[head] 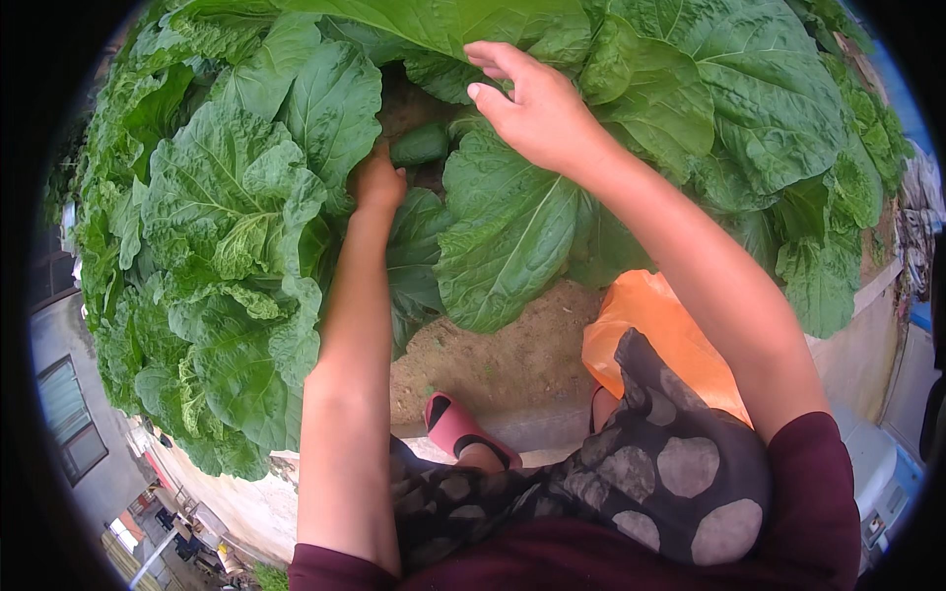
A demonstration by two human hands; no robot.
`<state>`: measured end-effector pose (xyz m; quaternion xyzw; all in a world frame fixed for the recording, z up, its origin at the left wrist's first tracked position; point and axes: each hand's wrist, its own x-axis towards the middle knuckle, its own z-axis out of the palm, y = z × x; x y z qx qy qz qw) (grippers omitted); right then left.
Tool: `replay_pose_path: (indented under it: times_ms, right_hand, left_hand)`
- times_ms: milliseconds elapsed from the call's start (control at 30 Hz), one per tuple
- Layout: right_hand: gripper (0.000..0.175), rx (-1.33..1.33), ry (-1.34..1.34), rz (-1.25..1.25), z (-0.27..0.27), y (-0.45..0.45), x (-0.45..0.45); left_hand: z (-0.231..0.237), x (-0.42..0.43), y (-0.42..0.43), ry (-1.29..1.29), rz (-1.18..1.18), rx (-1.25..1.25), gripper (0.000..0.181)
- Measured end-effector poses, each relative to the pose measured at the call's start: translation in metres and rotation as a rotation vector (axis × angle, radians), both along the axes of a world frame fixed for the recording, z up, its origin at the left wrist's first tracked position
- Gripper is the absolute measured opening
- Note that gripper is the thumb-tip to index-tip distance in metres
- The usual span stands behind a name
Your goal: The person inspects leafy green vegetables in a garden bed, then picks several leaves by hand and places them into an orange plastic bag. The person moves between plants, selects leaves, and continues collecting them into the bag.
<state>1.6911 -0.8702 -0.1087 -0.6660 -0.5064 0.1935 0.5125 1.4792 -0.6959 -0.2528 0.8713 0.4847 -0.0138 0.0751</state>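
Note:
Large leafy green plants, with wide crinkled leaves like cabbage, fill the upper view. My left hand reaches down between them, its fingers partly hidden among leaves near the soil; whether it grips anything cannot be told. Just right of it lies a dark green rounded leaf. My right hand is raised over the plants, thumb and fingers apart, with its fingertips beside a big bright green leaf. Below it spreads a broad leaf with a pale midrib.
An orange plastic bag stands on the soil by my right leg. My feet, one in a pink slipper, are at a concrete edge. Beyond a drop at lower left are a building and assorted objects.

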Motion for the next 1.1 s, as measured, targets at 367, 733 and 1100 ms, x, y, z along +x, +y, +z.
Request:
replay_pose_path:
  times_ms: [367,733,1100]
  right_hand:
    - [0.043,0.084,0.002,-0.045,-0.013,-0.004,0.01]
    - [0.04,0.139,-0.007,-0.065,-0.016,-0.001,0.011]
    - [0.036,0.144,-0.026,-0.073,-0.022,0.002,0.006]
  left_hand:
    - [-0.022,0.007,-0.093,0.175,-0.264,-0.058,0.024]
    - [0.031,0.016,-0.172,0.073,-0.566,-0.427,0.04]
    - [0.048,0.017,-0.257,-0.465,-0.662,-0.567,0.05]
